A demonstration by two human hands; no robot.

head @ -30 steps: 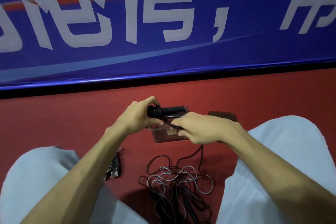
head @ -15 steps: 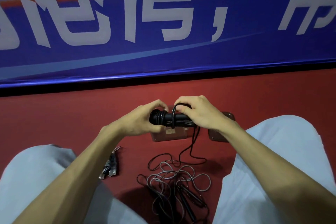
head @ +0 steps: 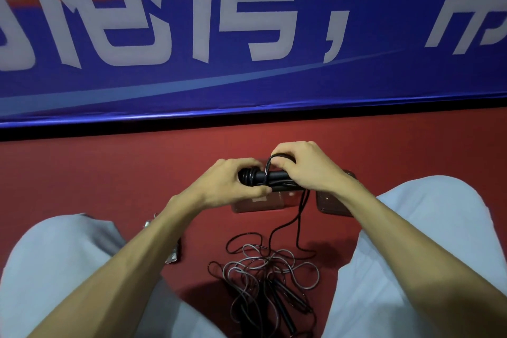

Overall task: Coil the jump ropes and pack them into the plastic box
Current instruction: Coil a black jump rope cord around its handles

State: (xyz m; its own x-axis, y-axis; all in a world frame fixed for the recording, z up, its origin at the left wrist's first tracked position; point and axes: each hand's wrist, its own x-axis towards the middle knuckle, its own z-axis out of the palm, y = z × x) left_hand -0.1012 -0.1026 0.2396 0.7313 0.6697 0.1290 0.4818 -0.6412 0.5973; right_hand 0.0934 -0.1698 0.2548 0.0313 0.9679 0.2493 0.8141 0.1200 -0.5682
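Fingers (head: 242,165) of the left hand (head: 227,188) are curled round the left end of the black handle bundle (head: 275,176), where several turns of cord are wound tight. Fingers (head: 290,149) of the right hand (head: 312,173) are closed over the bundle's right end, and a loop of black cord (head: 270,163) is pinched in their tips and arched over the handles. The bundle is held level between both hands, clear of the floor. From its right end, strands of the same cord are hung down to a tangled pile of black and grey jump ropes (head: 263,269), laid on the red floor (head: 82,186) between the knees. Further black handles (head: 284,310) are seen at the pile's near side.

A clear plastic box (head: 258,204) is set on the floor just below the hands and is partly hidden by them. A darker piece (head: 333,204), box or lid not told apart, is placed beside it on the right. A small grey item (head: 173,255) is partly covered by the left forearm. Pale trousers (head: 425,228) are seen at either side, and a blue banner (head: 247,85) is hung behind.
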